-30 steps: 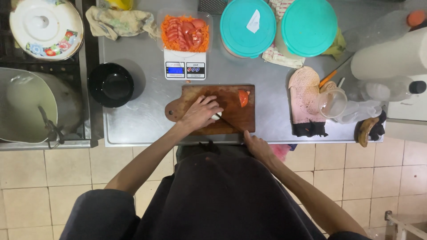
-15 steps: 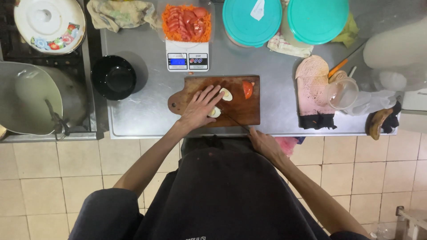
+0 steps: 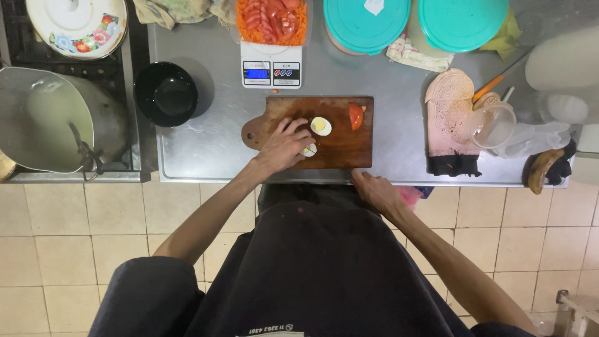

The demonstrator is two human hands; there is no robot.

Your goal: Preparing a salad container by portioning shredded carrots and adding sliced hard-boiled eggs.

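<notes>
My right hand (image 3: 374, 190) is nearest to me, at the front edge of the tabletop (image 3: 212, 140), just below the board (image 3: 340, 146). Its fingers are curled loosely, and I cannot tell if it has anything in its grip.

My left hand (image 3: 284, 146) lies on the left part of the board. The fingers are bent and spread a little, with the tips pressing down on a piece of boiled egg (image 3: 309, 150) that shows only partly from under them. The grip is half open, more a hold from above than a closed fist. Just beyond my fingertips a second egg half (image 3: 321, 126) lies on the board with the cut side up, the yolk visible. It is very near to my fingers, but I cannot tell if it touches them. Further right on the board is a tomato wedge (image 3: 355, 115), apart from the eggs.

Behind the board stands a scale (image 3: 272, 73) carrying a bowl of sliced tomato and grated carrot (image 3: 271, 19). Left of the board is a black bowl (image 3: 166, 93), and past it a big pot (image 3: 50, 118) on the stove. At the far right are two teal lids (image 3: 412, 22), and to the right of the board lies a pink mitt (image 3: 449, 118).
</notes>
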